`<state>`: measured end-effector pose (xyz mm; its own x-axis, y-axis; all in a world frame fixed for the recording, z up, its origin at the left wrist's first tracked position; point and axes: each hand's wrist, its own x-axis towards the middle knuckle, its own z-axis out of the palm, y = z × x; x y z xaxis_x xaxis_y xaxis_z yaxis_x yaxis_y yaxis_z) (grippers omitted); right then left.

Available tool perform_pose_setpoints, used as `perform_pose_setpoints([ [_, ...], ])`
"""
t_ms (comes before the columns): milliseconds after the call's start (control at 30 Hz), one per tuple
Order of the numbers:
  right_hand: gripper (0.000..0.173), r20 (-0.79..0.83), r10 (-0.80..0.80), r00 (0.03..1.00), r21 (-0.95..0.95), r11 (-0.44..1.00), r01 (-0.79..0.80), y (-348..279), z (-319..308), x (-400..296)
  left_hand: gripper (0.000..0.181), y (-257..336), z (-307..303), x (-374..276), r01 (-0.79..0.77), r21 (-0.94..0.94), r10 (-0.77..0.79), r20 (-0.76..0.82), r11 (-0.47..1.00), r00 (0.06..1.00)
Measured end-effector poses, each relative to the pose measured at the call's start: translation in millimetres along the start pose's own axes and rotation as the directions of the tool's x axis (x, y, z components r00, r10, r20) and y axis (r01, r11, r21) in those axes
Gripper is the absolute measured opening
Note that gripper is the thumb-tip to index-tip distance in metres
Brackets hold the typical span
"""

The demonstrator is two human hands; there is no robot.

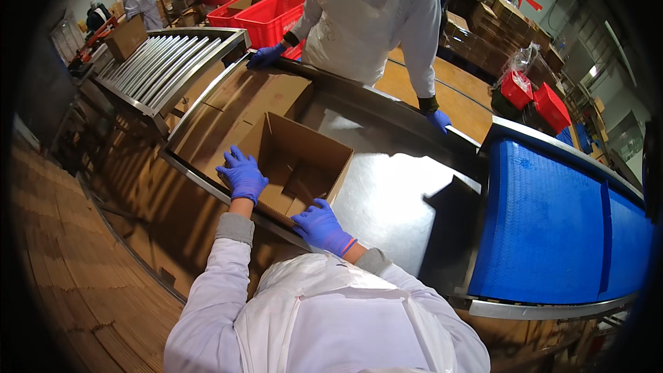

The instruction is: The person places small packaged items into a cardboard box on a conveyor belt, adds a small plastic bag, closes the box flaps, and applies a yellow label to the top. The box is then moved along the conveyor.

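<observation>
An open-topped cardboard box (305, 147) stands on the steel worktable (383, 186) before me, with nothing seen inside except its bottom flaps. My left hand (243, 176), in a blue glove, lies against the box's left side with its fingers spread. At the near rim, my right hand (322, 225), also gloved in blue, has its fingers bent over the cardboard edge. Left of the open box, brown cardboard (233, 98) with a taped seam covers the table's end; whether it is one carton or several I cannot tell.
Across the table a co-worker (362, 20) rests both blue-gloved hands on its raised edge. A blue conveyor belt (549, 223) adjoins on the right. A roller conveyor (160, 62) carrying a carton (126, 38) stands at the left. Stacked flat cardboard (77, 269) rises at my left. Red crates (269, 13) stand behind.
</observation>
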<state>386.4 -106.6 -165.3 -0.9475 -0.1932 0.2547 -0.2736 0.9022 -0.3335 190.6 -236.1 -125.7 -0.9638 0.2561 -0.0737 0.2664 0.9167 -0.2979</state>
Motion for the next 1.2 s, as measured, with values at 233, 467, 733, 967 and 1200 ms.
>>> perform_pose_setpoints([
  [233, 0.016, -0.057, -0.018, 0.998, 0.002, 1.0, 0.018, 2.3, -4.6, -4.5, 0.07, 0.7, -6.9, -3.2, -0.038, -0.069, 0.034, -0.065, 0.997, 0.997],
  [467, 0.027, 0.035, 0.098, 0.995, 0.075, 0.992, -0.1, 19.5, -40.7, -46.9, 0.079, -21.8, 6.1, 15.0, -0.096, -0.537, 0.123, 0.014, 0.838, 0.992],
  [733, 0.029, -0.227, 0.558, 0.798, 0.329, 0.815, -0.476, 38.2, -118.7, -137.0, 0.087, 88.8, 2.9, -76.8, -0.624, -0.72, 0.805, -0.156, 0.304, 0.573],
  [967, 0.024, -0.308, 0.658, 0.687, 0.37, 0.748, -0.551, 20.9, -122.0, -114.6, 0.083, 85.5, -24.8, -89.1, -0.054, -0.997, 0.905, -0.07, -0.053, 0.42],
  [1200, 0.022, -0.39, 0.634, 0.668, 0.317, 0.773, -0.549, -2.9, -119.9, -56.1, 0.069, -21.9, 105.3, 16.8, -0.604, -0.5, 0.751, 0.157, 0.621, 0.642],
])
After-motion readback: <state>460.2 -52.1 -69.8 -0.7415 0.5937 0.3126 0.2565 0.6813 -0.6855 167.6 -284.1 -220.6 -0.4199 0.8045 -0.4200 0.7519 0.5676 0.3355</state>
